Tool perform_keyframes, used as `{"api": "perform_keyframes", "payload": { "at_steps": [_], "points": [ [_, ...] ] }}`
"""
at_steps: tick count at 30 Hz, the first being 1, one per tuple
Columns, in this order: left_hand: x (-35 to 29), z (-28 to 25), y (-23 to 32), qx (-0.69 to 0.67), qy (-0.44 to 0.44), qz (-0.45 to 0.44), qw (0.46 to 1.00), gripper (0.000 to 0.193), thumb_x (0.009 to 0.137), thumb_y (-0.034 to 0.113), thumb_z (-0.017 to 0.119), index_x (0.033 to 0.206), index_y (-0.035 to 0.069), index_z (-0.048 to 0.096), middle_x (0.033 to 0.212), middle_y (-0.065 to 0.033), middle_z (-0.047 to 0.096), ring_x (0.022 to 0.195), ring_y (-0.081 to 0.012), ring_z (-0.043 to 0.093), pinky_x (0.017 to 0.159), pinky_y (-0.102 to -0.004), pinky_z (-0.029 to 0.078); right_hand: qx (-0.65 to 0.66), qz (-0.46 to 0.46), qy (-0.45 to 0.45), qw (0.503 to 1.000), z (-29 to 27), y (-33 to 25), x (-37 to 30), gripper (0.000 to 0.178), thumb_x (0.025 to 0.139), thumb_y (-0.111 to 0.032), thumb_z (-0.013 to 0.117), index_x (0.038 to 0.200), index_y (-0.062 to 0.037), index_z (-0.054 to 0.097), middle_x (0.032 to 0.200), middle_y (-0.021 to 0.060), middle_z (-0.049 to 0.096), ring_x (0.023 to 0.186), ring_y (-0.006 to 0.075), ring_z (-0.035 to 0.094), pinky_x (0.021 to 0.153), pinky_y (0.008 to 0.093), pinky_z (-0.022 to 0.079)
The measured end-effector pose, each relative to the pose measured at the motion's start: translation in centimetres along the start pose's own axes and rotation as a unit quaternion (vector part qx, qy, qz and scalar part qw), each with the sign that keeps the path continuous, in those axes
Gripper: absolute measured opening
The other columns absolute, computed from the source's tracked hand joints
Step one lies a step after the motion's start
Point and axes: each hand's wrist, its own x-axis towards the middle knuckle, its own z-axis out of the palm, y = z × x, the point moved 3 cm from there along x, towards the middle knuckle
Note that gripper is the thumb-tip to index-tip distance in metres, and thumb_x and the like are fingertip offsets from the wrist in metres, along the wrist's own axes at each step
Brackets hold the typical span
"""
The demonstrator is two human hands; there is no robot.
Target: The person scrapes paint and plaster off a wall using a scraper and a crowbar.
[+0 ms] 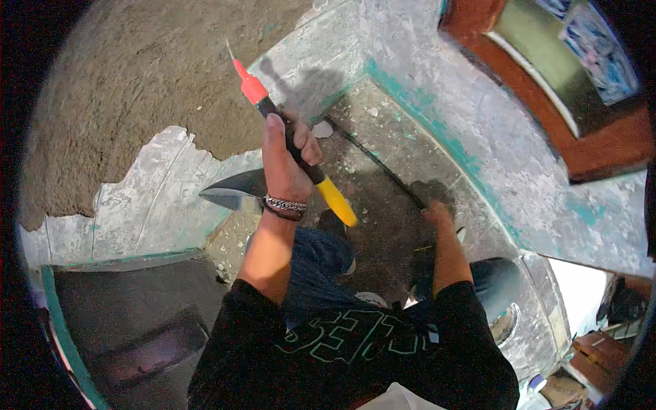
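Note:
My left hand is raised in front of the wall, closed round the black middle of a long slim tool. The tool has a thin pale point, a red collar and a yellow butt; its exact kind is unclear. The point slants up and left, towards rough bare plaster. Lower and to the right, my right hand is closed on the near end of a thin dark rod, whose far end reaches towards the wall corner. Beside my left wrist shows a grey pointed blade-like shape, partly hidden by the wrist.
Peeling white wall surface borders the bare plaster. Chips of debris lie on the dirty tiled floor. A wood-framed panel is at upper right, a dark panel at lower left. Brown clutter stands at lower right. My bent knees are below.

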Motion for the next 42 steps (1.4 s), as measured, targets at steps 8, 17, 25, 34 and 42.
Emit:
{"api": "perform_keyframes", "payload": {
  "at_steps": [8,17,25,34,42],
  "points": [
    [1.2,-0.9,-2.2,-0.026,0.031,-0.066,0.997,0.039,0.094,0.047,0.042,0.1,0.009,0.047,0.065,0.0025,0.039,0.05,-0.0079,0.038,0.045,-0.0221,0.033,-0.045,0.05,0.134,0.989,7.4,3.6,3.1,0.046,0.081,-0.018,0.059,0.122,-0.0042,0.046,0.12,0.025,0.05,0.106,0.0433,0.052,0.088,0.0492,0.044],
    [2.4,0.7,-2.7,-0.028,0.026,-0.053,0.998,0.03,0.093,0.039,0.048,0.098,0.01,0.048,0.066,0.0026,0.041,0.053,-0.0083,0.041,0.046,-0.0222,0.033,0.005,0.011,0.102,0.995,-8.6,2.2,-0.6,0.038,0.081,-0.028,0.056,0.111,-0.0054,0.056,0.104,0.0199,0.061,0.091,0.039,0.059,0.079,0.047,0.047],
    [1.3,3.2,-2.9,-0.016,0.036,-0.042,0.998,0.019,0.086,0.022,0.06,0.091,0.01,0.046,0.066,0.0019,0.045,0.053,-0.0088,0.044,0.047,-0.0227,0.035,-0.044,-0.018,0.155,0.987,-23.6,6.3,-16.5,0.054,0.082,-0.056,0.052,0.081,-0.0024,0.061,0.075,0.0225,0.06,0.075,0.0408,0.056,0.066,0.0441,0.043],
    [2.8,3.2,-8.6,0.08,-0.039,-0.032,0.996,0.023,0.079,0.018,0.067,0.095,0.009,0.053,0.069,-0.0008,0.056,0.051,-0.009,0.049,0.045,-0.0233,0.037,0.239,0.058,0.312,0.918,-18.8,12.4,-39.6,0.04,0.084,-0.033,0.062,0.062,-0.0007,0.052,0.052,-0.0005,0.039,0.053,0.0083,0.036,0.047,0.0287,0.028],
    [0.0,12.5,-7.1,-0.079,-0.112,-0.093,0.986,0.039,0.085,0.027,0.065,0.115,0.013,0.046,0.11,-0.0079,0.059,0.077,-0.0112,0.056,0.052,-0.0212,0.04,0.175,0.043,0.438,0.881,-11.8,11.1,-42.8,0.041,0.072,-0.03,0.071,0.062,-0.0023,0.043,0.054,0.0087,0.033,0.052,0.0188,0.033,0.049,0.0338,0.031]
  ]
}}
